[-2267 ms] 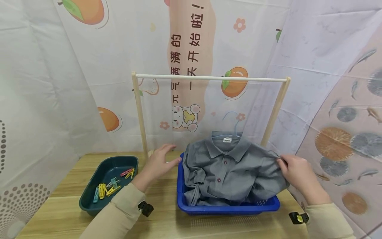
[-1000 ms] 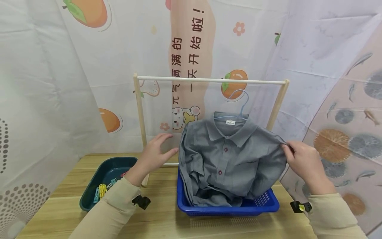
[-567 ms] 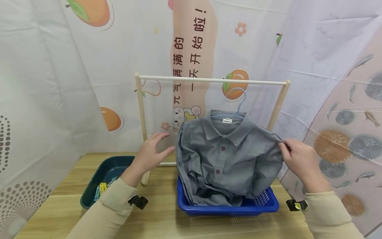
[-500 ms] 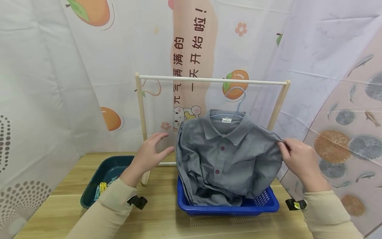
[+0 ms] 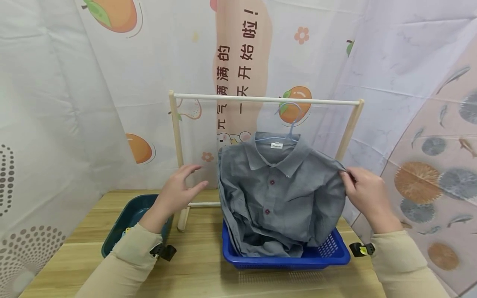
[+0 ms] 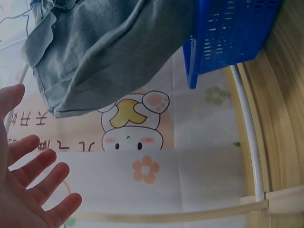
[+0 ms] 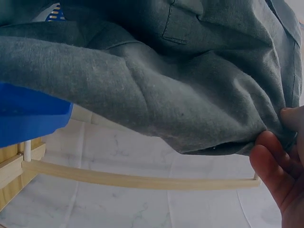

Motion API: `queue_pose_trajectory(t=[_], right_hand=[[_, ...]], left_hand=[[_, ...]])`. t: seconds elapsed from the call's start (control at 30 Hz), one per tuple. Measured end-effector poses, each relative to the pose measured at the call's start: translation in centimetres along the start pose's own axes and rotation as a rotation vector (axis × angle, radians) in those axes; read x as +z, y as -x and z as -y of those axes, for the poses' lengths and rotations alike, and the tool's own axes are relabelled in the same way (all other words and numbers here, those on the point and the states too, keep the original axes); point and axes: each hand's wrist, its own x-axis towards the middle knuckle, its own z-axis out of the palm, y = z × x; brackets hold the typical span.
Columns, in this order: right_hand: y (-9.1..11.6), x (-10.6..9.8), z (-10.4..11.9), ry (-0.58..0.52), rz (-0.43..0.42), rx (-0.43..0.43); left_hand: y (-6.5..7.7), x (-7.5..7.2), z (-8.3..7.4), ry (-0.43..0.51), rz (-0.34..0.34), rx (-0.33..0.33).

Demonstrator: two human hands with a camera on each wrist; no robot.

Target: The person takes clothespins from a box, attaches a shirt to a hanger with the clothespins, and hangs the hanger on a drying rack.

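A grey button-up shirt is on a light blue hanger, whose hook shows above the collar. Its lower part lies in a blue plastic basket. My right hand pinches the shirt at the shoulder on the right side; in the right wrist view the thumb and fingers close on the grey cloth. My left hand is held up left of the shirt, apart from it, with thumb and fingers spread. In the left wrist view that hand touches nothing.
Behind the shirt stands a wooden rack with a white rail. A dark green tray with clothespins, partly hidden by my left forearm, sits at left on the wooden table. Printed curtains surround the table.
The shirt and hanger have risen partly out of the basket, then shifted slightly left, with my right hand keeping its pinch. My left hand has moved left, away from the shirt.
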Motion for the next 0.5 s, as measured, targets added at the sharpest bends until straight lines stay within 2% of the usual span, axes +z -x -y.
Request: queue_pose_trajectory(t=[0.23, 0.5], right_hand=[[-0.6, 0.6, 0.7, -0.01, -0.021, 0.015], [-2.3, 1.6, 1.7, -0.026, -0.044, 0.035]], left_hand=[[0.3, -0.9, 0.8, -0.03, 0.002, -0.025], [0.7, -2.0, 1.5, -0.026, 0.001, -0.066]])
